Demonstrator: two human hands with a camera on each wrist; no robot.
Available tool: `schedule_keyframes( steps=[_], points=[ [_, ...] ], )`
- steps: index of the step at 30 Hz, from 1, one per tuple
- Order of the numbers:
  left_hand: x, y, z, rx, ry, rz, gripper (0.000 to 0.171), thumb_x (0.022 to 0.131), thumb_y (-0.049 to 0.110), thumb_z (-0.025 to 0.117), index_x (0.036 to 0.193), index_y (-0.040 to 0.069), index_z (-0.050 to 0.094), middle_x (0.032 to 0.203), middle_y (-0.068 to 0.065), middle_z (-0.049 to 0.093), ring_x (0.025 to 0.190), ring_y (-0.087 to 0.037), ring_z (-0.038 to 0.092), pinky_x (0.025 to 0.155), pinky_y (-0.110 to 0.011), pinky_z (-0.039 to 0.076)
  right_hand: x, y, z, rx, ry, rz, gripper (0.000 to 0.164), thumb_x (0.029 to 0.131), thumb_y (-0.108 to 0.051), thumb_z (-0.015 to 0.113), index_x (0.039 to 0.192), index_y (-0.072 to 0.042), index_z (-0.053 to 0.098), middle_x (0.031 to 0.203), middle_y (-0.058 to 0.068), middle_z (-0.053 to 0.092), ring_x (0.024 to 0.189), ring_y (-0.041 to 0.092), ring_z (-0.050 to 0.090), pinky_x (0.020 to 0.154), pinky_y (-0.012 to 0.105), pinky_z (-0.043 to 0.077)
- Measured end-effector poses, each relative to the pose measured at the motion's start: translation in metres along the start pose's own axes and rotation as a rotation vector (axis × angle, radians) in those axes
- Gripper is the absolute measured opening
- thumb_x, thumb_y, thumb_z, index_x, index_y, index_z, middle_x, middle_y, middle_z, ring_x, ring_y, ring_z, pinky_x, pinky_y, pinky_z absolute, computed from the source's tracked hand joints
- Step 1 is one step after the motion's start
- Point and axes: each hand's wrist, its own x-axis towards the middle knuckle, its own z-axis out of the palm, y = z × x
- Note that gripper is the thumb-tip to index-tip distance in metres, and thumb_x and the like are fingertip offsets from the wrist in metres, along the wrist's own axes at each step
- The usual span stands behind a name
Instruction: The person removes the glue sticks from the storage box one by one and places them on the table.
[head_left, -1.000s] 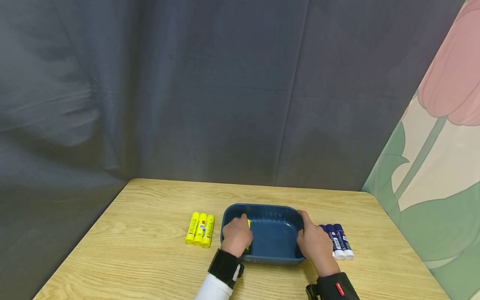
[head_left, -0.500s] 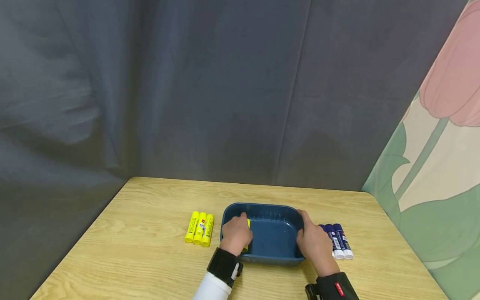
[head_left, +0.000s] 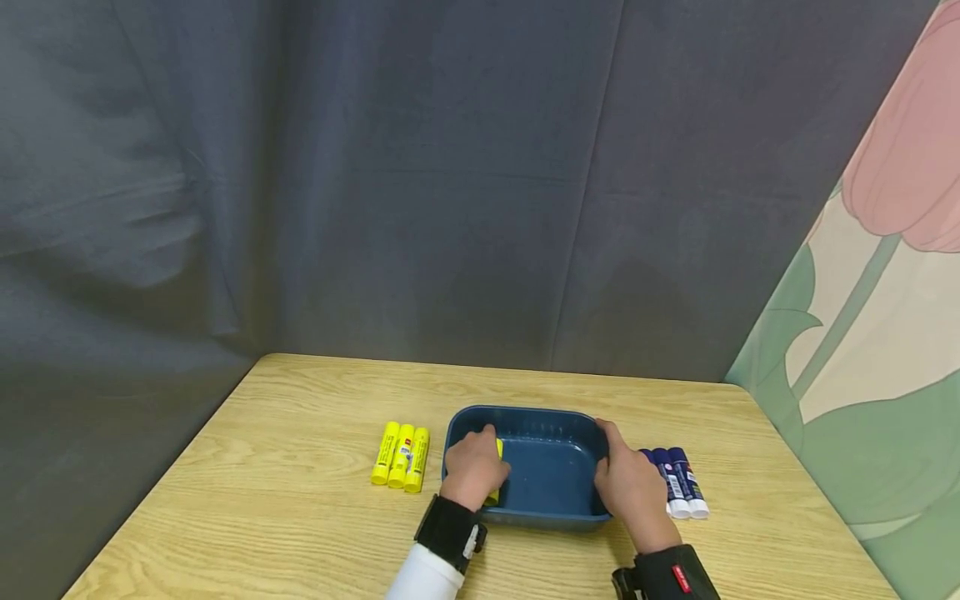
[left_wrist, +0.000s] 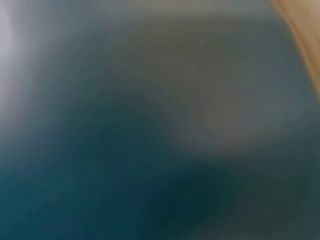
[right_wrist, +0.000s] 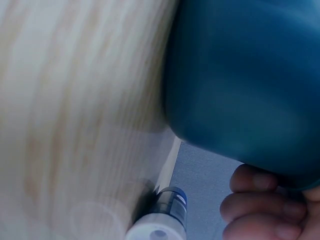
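Note:
A dark blue rectangular tray (head_left: 551,475) stands in the middle of the table. My left hand (head_left: 472,465) reaches down into its left side and holds a yellow glue stick (head_left: 492,498), whose two ends show past the fingers. With my right hand (head_left: 628,487) I grip the tray's right end, the thumb at the rim. In the right wrist view, curled fingers (right_wrist: 257,205) lie against the outside of the tray wall (right_wrist: 235,100). The left wrist view is a blur of dark blue, and the left fingertips are hidden.
Three yellow glue sticks (head_left: 401,457) lie side by side left of the tray. Several dark blue glue sticks with white ends (head_left: 678,483) lie right of it, partly behind my right hand. A grey curtain (head_left: 450,208) hangs behind the wooden table (head_left: 300,500).
Both hands stay nearly where they were. Slightly more of the yellow glue stick's near end shows under my left hand, which has shifted a touch to the right.

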Motion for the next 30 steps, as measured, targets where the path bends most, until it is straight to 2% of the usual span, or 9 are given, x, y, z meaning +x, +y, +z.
schedule_keyframes(
  steps=[12,16,30],
  points=[
    [-0.0007,-0.0015,-0.0026,-0.057,0.008,0.027,0.063,0.079,0.029,0.070,0.132,0.006,0.045,0.103,-0.016,0.063,0.063,-0.023,0.053,0.055,-0.041,0.047,-0.0004,-0.0011,-0.0030,0.005,-0.007,-0.003,0.054,0.086,-0.008,0.049,0.138,-0.016,0.033,0.051,0.004,0.040,0.038,0.017,0.038,0.035,0.029,0.027],
    [-0.0013,-0.0017,-0.0029,-0.069,0.013,0.029,0.063,0.078,0.029,0.070,0.131,0.006,0.046,0.100,-0.016,0.063,0.066,-0.023,0.054,0.057,-0.041,0.047,-0.0006,-0.0009,-0.0025,0.008,-0.013,-0.001,0.054,0.086,-0.009,0.049,0.138,-0.016,0.033,0.051,0.004,0.040,0.039,0.018,0.038,0.035,0.029,0.027],
    [-0.0027,-0.0033,-0.0027,-0.103,0.047,0.070,0.055,0.076,0.027,0.071,0.124,0.009,0.052,0.085,-0.010,0.062,0.061,-0.020,0.051,0.054,-0.038,0.045,-0.0011,0.0001,-0.0008,0.007,-0.011,-0.007,0.055,0.086,-0.008,0.049,0.138,-0.015,0.033,0.051,0.004,0.039,0.039,0.017,0.038,0.036,0.028,0.027]
  ],
)
